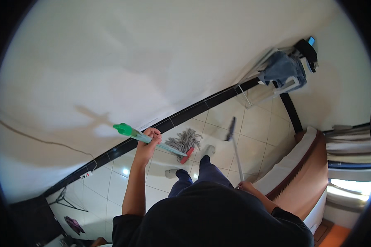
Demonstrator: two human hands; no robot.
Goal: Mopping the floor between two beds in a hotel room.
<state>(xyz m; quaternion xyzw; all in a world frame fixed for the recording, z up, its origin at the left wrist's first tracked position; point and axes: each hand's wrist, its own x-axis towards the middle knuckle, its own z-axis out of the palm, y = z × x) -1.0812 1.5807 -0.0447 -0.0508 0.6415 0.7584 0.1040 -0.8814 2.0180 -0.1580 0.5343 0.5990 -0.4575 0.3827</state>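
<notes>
My left hand (149, 142) is closed around the upper handle of a string mop, just below its green plastic grip (123, 129). The mop's pale shaft slants down to a red clamp (187, 155), and its grey strands (184, 140) spread over the floor between the wall and my feet. Beside my hip, my right hand (245, 186) grips the end of a thin grey pole (238, 159). At its far end is a narrow dark head (231, 128), blurred, so whether it is a broom or a squeegee cannot be told.
Pale tiles (216, 136) meet a white wall along a black skirting (188, 111). A bed (306, 173) stands at right. A rack with jeans (279, 69) occupies the far corner. At left are a power strip (86, 175), its cord and a black stand (65, 200).
</notes>
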